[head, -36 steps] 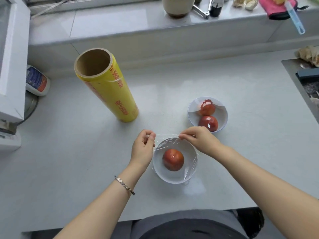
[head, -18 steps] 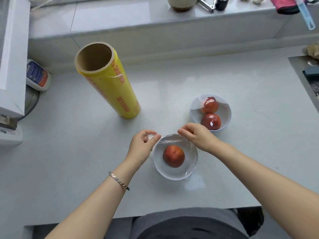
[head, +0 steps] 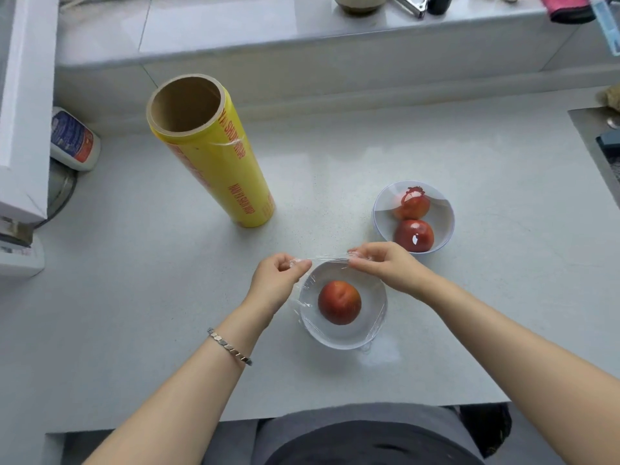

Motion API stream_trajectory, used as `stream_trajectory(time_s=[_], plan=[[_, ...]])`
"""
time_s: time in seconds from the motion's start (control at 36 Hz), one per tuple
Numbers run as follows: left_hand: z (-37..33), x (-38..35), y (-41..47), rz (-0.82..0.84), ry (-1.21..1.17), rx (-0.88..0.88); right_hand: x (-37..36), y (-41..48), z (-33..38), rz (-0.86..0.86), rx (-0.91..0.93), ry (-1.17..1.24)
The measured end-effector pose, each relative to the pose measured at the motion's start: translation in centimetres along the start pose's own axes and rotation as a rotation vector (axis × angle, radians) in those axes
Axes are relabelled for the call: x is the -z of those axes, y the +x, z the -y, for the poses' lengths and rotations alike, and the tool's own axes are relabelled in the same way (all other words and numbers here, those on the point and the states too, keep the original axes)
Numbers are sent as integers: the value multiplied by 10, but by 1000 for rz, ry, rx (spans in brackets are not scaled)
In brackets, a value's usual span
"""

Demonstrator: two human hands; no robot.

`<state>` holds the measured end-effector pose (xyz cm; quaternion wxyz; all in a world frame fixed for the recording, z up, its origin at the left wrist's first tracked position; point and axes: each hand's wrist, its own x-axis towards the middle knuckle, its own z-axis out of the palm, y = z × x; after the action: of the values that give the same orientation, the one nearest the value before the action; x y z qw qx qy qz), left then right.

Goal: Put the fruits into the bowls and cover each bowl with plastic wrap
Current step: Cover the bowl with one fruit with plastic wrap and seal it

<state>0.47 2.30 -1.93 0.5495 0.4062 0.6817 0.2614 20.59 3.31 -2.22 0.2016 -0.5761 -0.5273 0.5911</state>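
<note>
A white bowl near the counter's front edge holds one red fruit under a sheet of plastic wrap. My left hand pinches the wrap's far-left edge beside the rim. Over the far rim, my right hand pinches the wrap's other end, and the film is stretched between the two hands. A second white bowl behind and to the right holds two red fruits under shiny wrap. The yellow plastic wrap roll stands upright at the back left.
A white appliance and a small bottle lie at the left edge. A raised ledge with a pot and utensils runs along the back. A sink is at the far right.
Both hands have pulled the wrap's far edge taut and spread slightly apart; the film now stretches in a line above the near bowl's far rim.
</note>
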Motion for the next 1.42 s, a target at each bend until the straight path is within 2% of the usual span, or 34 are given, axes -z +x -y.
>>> stream_trajectory(time_s=[0.11, 0.22, 0.39, 0.47, 0.64, 0.97, 1.17, 1.28, 1.33, 1.42], plan=[[2, -10, -2, 2, -114, 35, 0, 0, -2, -98, 13, 15], [5, -18, 0, -74, -206, 34, -8, 4, -6, -202, 47, -141], [21, -41, 11, -324, -70, -103, -22, 9, -8, -416, 88, -277], [24, -45, 15, -428, -49, -106, -32, 15, -12, -511, 99, -294], [20, -46, 19, -521, -61, -100, -43, 26, -9, -595, 44, -233], [17, -32, 27, -584, -132, -26, -53, 37, -18, -620, -3, -90], [24, -12, 40, -336, -273, 229, -45, 45, -19, -471, -205, 36], [18, -6, 45, -292, -252, 339, -38, 48, -21, -357, -394, 242], [15, -4, 47, -264, -237, 357, -36, 45, -22, -314, -440, 313], [14, -4, 49, -249, -236, 337, -35, 38, -23, -268, -435, 296]])
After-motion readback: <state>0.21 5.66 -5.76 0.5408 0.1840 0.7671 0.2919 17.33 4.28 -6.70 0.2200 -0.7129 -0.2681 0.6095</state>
